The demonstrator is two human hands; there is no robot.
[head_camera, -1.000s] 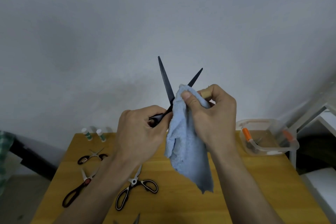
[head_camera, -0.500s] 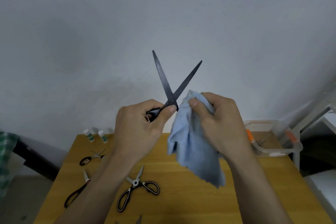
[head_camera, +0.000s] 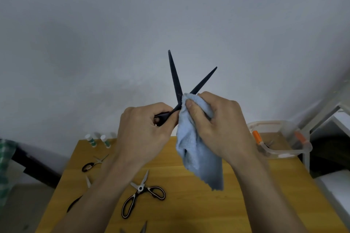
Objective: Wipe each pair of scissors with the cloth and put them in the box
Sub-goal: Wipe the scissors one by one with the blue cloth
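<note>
My left hand (head_camera: 144, 128) grips the handles of black scissors (head_camera: 175, 79), held up in the air with the blades spread open and pointing up. My right hand (head_camera: 217, 125) pinches a light blue cloth (head_camera: 197, 149) against the base of the right blade, near the pivot; the rest of the cloth hangs down. A clear plastic box (head_camera: 280, 138) with orange clips stands at the table's far right, with something small inside. Black-and-white scissors (head_camera: 142, 195) lie open on the wooden table (head_camera: 246, 204) below my hands.
Small scissors (head_camera: 94, 163) and long black-handled scissors (head_camera: 81, 195) lie on the table's left side, and a blade tip (head_camera: 143, 228) shows at the bottom edge. Two small white bottles (head_camera: 98, 141) stand at the far left corner. White shelving (head_camera: 331, 119) is at the right.
My right hand has carried the cloth from beside the pivot up onto the base of the right blade. The scissors stay open in my left hand, tilted slightly differently.
</note>
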